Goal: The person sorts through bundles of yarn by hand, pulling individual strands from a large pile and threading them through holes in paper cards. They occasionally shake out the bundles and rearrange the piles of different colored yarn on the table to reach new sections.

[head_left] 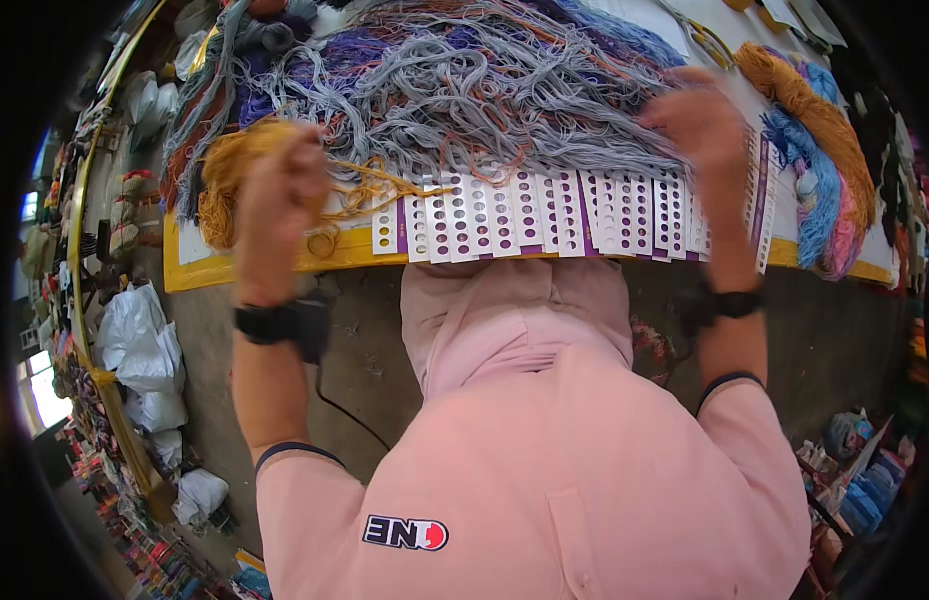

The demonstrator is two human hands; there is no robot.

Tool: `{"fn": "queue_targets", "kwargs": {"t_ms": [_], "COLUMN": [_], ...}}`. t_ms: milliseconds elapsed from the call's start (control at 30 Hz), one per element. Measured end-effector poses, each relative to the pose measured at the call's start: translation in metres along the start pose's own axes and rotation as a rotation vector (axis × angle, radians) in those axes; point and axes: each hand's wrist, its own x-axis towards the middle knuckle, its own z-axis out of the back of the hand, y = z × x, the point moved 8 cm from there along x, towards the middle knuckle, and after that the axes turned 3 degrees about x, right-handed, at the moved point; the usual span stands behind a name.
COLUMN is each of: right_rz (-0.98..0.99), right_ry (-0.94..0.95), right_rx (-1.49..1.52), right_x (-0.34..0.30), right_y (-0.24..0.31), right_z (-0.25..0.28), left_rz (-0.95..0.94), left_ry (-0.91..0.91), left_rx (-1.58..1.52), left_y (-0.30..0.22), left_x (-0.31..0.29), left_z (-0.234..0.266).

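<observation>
My left hand [296,172] is closed on a bunch of mustard-yellow yarn [227,180] at the left of the table. Loose strands of it trail right over the table edge toward the shade cards. My right hand [696,118], smeared by motion, is raised over the right end of a big tangled heap of grey-blue yarn [434,100], and its grip does not show. Between my hands, a row of white shade cards [529,215] with round colour spots lies along the near edge, some with purple strips between them.
The table [199,265] has a yellow near edge. Orange-brown, blue and pink skeins [819,150] lie at its right end. White plastic bags [139,340] and yarn-filled shelves line the left side. More bags [864,480] sit at the lower right. A dark cable [349,412] hangs below the table.
</observation>
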Motion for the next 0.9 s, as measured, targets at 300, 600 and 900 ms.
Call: {"fn": "queue_targets", "kwargs": {"t_ms": [300, 600, 900], "right_rz": [-0.140, -0.039, -0.157], "right_ry": [0.327, 0.267, 0.284], "right_rx": [-0.232, -0.325, -0.240], "right_x": [0.000, 0.004, 0.000], "right_y": [-0.038, -0.040, -0.046], "right_z": [-0.096, -0.098, -0.096], "left_rz": [0.469, 0.351, -0.157], "left_ry": [-0.081, 0.008, -0.076], "left_rx": [0.120, 0.427, 1.484], "left_y": [0.099, 0.113, 0.078], "left_x": [-0.006, 0.015, 0.022], "left_z": [-0.078, -0.085, -0.092]}}
